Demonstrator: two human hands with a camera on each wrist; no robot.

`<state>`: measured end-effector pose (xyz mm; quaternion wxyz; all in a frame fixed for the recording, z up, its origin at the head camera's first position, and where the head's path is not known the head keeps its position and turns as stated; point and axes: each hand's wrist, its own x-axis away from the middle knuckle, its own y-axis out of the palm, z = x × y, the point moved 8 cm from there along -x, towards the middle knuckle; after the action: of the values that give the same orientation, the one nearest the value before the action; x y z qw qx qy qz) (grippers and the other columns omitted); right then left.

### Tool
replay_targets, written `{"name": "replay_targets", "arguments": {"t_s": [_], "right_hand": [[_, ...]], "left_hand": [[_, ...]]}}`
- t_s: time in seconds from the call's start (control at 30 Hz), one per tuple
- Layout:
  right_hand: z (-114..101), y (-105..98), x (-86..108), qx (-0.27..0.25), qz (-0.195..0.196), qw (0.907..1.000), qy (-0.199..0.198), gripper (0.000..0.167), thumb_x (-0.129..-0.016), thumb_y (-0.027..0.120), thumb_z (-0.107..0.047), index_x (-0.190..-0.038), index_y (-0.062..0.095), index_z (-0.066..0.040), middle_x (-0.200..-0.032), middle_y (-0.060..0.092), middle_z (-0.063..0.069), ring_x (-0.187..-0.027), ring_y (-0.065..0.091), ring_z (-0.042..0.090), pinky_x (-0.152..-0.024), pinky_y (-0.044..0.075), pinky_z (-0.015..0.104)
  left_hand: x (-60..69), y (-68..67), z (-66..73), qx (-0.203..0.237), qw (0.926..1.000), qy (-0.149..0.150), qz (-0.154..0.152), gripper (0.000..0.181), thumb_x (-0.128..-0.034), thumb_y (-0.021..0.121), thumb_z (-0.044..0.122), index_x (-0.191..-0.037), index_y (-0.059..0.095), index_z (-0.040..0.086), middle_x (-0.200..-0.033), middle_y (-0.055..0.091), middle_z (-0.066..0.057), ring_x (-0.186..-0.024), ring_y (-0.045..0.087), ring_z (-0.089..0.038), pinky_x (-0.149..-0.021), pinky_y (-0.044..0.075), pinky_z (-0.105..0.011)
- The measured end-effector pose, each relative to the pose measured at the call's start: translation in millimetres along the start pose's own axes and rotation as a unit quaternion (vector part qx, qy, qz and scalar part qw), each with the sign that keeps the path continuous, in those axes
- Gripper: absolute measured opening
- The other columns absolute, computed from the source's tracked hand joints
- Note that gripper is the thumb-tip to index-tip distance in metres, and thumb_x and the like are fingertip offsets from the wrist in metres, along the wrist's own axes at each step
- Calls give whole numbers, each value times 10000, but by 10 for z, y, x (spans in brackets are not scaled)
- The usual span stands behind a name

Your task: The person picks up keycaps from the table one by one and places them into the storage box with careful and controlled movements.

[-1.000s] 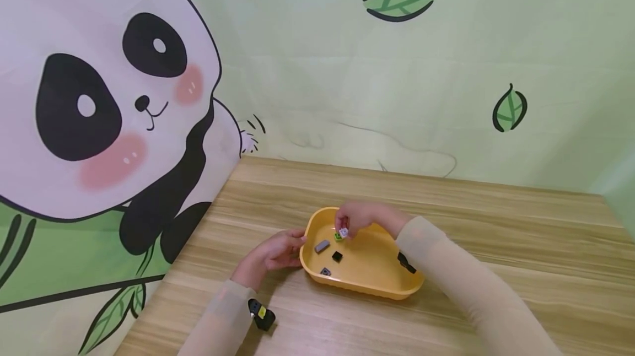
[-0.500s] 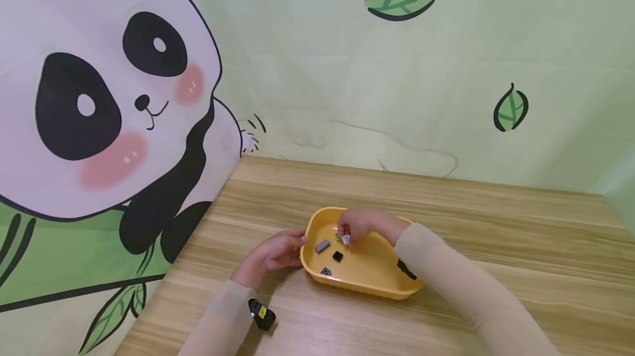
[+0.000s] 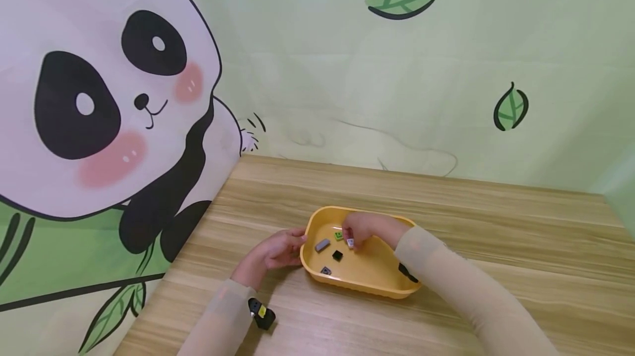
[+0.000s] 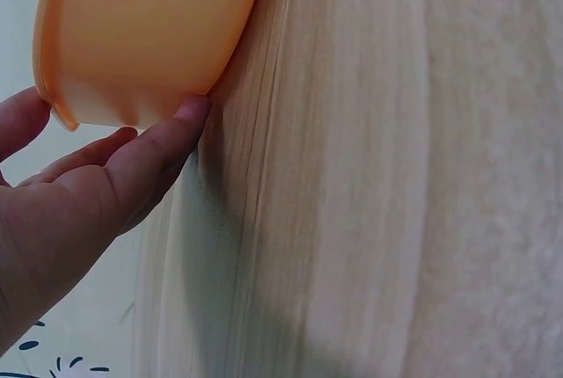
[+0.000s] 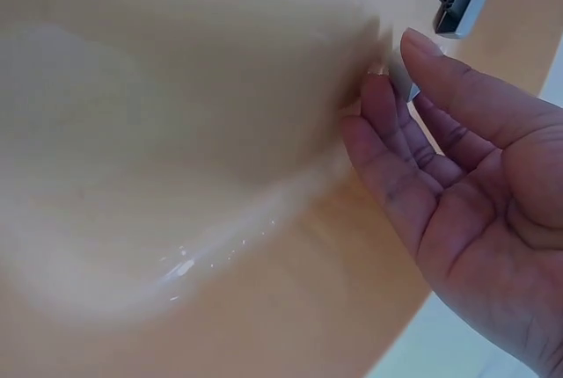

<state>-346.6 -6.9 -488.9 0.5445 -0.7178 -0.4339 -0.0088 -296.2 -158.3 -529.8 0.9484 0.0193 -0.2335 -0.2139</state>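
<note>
My left hand holds the left end of a yellow tray. In the left wrist view its thumb is at the rim and a fingertip meets the wall near the table. Inside the tray, my right hand pinches a small white toy brick between thumb and fingers, low over the tray floor. The right wrist view shows only part of that brick. Near it lie a lime-green piece, a long grey brick and a black piece.
A small grey piece lies near the tray's front wall. Another black piece at the right end is partly covered by the right sleeve. A black brick-built figure with a yellow part stands on the wooden table beside the left sleeve.
My right hand has moved slightly right and toward the front with the white brick, away from the lime-green piece, which now shows more fully. My left hand has stayed at the tray.
</note>
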Motion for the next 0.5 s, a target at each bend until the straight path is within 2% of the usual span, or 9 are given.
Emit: {"name": "replay_targets", "arguments": {"t_s": [0.23, 0.5], "right_hand": [[49, 13, -26, 7, 59, 9999, 145, 186, -820, 795, 30, -845, 643, -75, -798, 537, -25, -753, 490, 106, -659, 389, 181], [32, 12, 18, 111, 45, 9999, 90, 202, -815, 808, 17, -825, 627, -72, -779, 513, -34, -740, 468, 105, -644, 375, 179]], "left_hand": [[4, 0, 1, 16, 10000, -17, 28, 562, -1094, 357, 136, -1602, 207, -54, -1596, 345, -279, -1227, 512, -170, -1179, 395, -527], [-9, 13, -5, -18, 10000, 31, -60, 566, -1099, 334, 135, -1597, 177, -83, -1621, 312, -306, -1241, 532, -164, -1181, 383, -528]]}}
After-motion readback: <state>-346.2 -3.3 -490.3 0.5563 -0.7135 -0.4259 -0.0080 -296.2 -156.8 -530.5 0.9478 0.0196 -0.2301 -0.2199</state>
